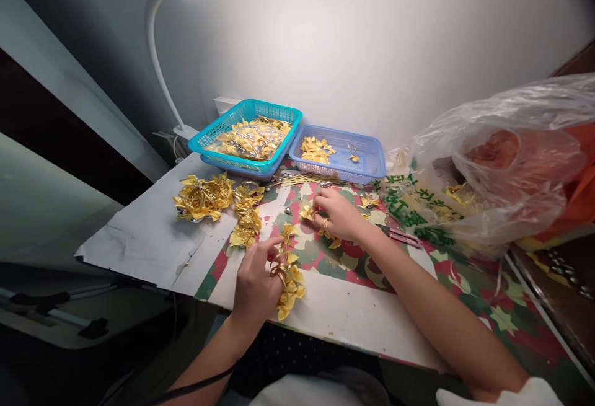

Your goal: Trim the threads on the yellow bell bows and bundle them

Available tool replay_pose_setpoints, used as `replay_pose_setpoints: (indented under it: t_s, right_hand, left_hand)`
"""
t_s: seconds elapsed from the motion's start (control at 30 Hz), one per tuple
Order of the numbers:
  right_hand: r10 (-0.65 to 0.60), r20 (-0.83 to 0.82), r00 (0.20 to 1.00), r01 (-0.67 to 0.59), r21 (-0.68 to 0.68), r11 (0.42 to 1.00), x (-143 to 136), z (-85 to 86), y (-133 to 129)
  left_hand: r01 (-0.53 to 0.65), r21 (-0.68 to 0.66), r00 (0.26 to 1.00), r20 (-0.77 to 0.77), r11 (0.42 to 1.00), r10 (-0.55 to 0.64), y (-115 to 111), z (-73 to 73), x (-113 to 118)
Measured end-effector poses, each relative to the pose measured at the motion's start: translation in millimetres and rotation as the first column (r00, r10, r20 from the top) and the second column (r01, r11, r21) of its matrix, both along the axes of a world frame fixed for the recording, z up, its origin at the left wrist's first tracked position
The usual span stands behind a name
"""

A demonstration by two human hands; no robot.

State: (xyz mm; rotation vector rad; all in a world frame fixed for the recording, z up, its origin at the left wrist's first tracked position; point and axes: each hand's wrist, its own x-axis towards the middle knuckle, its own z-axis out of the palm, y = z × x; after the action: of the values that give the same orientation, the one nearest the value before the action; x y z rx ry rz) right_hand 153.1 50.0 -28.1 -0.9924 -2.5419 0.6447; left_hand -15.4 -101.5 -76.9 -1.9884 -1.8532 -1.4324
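My left hand (pixel 258 279), near the table's front edge, is closed around a bunch of gold ribbon bows (pixel 292 283) whose thin gold loops lie across the fingers. Further forward, my right hand (pixel 337 212) pinches a single gold ribbon bow (pixel 307 212) at its fingertips; part of its loop is hidden by the fingers. Left of the hands lie a strip of gathered gold bows (pixel 246 220) and a larger round bundle of them (pixel 203 198). A small silver bell (pixel 288 211) rests on the table between the hands and the baskets.
A turquoise basket (pixel 198 141) full of bows and a blue basket (pixel 367 161) with several bows stand against the wall. Pink-handled snips (pixel 404 238) lie beside my right forearm. A plastic bag (pixel 525 189) fills the right side. A lamp (pixel 153 34) arches over the left.
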Motion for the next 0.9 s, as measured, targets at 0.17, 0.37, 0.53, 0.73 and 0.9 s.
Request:
replay_pose_setpoints:
  t_s: [0.17,0.37,0.53,0.73,0.9]
  right_hand:
    - [0.012,-0.044,0.999,-0.014,-0.052,0.999,8.4,10.1,-8.5]
    - [0.028,-0.067,0.997,-0.036,-0.114,0.993,11.1,18.2,-15.9]
    - [0.013,-0.207,0.978,-0.036,-0.105,0.994,12.2,19.8,-20.5]
    - [0.077,-0.303,0.950,-0.119,-0.125,0.985,9.6,22.2,-32.4]
    - [-0.208,-0.273,0.939,0.176,-0.137,0.975,-0.6,24.7,-40.1]
  left_hand:
    - [-0.026,-0.146,1.000,0.006,0.989,0.027,5.0,-1.8,1.8]
    - [-0.005,-0.157,0.999,0.045,0.988,0.013,6.5,4.1,2.0]
    - [0.111,-0.125,0.993,0.061,0.986,-0.104,-1.8,8.4,-3.4]
    - [0.115,-0.052,0.992,0.053,0.992,-0.112,-3.5,13.1,-7.3]
    - [0.325,0.046,0.943,0.064,0.945,-0.328,-5.6,25.0,-2.6]
